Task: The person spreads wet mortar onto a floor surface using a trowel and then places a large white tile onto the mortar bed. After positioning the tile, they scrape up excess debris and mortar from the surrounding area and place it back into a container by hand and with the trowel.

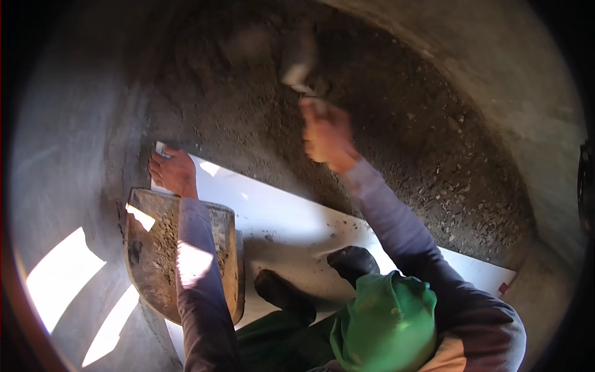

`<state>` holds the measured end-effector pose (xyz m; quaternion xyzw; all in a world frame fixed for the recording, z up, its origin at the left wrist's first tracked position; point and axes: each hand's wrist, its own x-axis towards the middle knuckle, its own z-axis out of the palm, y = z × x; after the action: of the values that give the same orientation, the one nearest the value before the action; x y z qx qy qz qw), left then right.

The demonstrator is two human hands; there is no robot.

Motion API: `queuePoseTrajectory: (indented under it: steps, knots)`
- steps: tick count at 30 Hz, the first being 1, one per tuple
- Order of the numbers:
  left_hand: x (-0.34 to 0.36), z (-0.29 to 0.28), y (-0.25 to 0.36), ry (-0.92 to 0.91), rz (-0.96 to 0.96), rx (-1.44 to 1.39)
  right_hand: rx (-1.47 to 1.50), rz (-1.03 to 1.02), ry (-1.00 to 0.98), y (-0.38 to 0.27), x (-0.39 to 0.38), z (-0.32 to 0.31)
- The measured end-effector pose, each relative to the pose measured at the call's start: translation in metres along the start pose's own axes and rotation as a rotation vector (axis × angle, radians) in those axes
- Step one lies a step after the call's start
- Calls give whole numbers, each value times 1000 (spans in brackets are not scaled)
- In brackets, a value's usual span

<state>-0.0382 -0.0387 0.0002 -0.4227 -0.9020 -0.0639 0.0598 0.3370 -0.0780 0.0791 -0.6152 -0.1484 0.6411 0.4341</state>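
My right hand (pixel 330 135) is closed round the handle of a trowel (pixel 299 73), which is smeared by motion above the dark, loose soil (pixel 242 118). At the far left corner of a long white board (pixel 279 204), my left hand (pixel 175 172) has its fingers curled at the edge. The board lies slanting along the near side of the soil. Just nearer than my left hand, a worn tub (pixel 238 273) holds brown soil, and my left forearm crosses over it.
A curved grey wall (pixel 68 161) encloses the space at left, and another (pixel 508 80) at right. Dark shoes (pixel 284 294) stand on the white board among soil crumbs. Green cloth (pixel 390 322) hangs in the near middle. Bright sunlight patches (pixel 65 273) fall at left.
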Motion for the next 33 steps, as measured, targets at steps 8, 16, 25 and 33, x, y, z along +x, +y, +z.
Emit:
queuePoseTrajectory:
  steps: [8,16,25,33]
  knots:
    - [-3,11,11,51,7,-43,-45,-4,171,-18,82,-9]
    - [-11,20,12,0,3,-48,-150,-127,-25,-45,56,4]
    - [4,19,-8,80,3,5,13,-30,530,16,-64,-102]
    - [-13,22,15,64,11,-73,-456,-109,-314,-22,49,78]
